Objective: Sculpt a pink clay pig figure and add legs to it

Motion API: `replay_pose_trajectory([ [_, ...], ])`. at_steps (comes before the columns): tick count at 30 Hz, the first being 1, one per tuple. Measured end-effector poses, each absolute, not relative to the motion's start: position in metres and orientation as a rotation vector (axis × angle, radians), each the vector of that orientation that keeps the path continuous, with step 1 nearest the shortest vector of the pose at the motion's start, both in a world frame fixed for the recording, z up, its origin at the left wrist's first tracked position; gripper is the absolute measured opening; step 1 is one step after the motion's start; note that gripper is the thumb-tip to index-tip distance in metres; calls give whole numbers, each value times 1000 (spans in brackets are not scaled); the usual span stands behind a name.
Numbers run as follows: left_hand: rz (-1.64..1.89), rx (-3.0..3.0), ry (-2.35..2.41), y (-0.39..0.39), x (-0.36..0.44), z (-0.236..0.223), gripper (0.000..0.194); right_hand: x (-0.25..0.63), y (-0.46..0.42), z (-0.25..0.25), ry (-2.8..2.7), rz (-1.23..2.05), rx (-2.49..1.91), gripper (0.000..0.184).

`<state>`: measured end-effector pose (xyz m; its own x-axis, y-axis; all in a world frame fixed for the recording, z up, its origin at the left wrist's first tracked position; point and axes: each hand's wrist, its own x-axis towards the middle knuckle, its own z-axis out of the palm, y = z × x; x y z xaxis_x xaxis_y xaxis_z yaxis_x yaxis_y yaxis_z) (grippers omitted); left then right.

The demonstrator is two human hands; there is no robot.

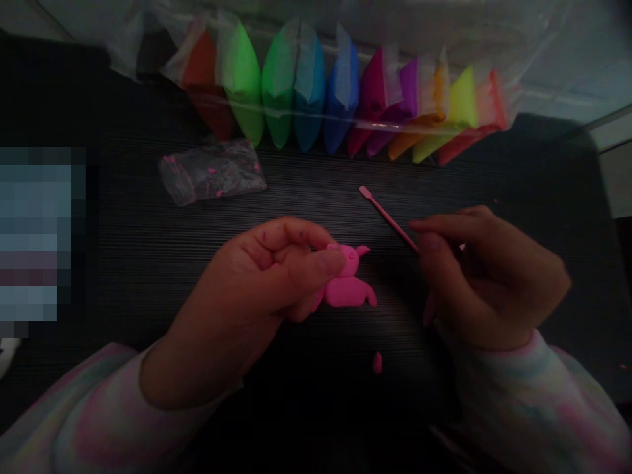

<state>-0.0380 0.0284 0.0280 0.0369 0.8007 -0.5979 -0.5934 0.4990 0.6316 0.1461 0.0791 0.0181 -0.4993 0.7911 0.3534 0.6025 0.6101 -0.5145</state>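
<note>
My left hand [276, 276] pinches a pink clay animal figure [346, 291] between thumb and fingers, above the dark table. The figure has a rounded head with a pointed ear, a body and a small bent limb; its left part is hidden by my fingers. To the right, my right hand [488, 270] is closed, thumb and index finger nearly together; whatever they may hold is hidden. A thin pink modelling tool [388, 216] reaches to the right fingertips, its lower end out of sight behind them. Below the figure lies a small pink clay piece [378, 363].
Along the back stands a large clear bag [306, 122] with several packets of coloured clay. In front of it lies an opened clear packet [212, 172] with pink scraps. The black table [306, 191] has a rounded edge at right. A blurred patch covers the far left.
</note>
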Motion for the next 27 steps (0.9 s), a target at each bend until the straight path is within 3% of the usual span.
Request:
replay_pose_trajectory([
  [10, 1105, 303, 1145, 27, -38, 31, 14, 141, 83, 19, -2269, 298, -1064, 14],
  [22, 1120, 359, 1141, 25, -38, 30, 2, 142, 87, 15, -2222, 237, -980, 14],
  [27, 1171, 422, 1141, 23, -39, 31, 11, 142, 86, 15, -2231, 247, -953, 13],
])
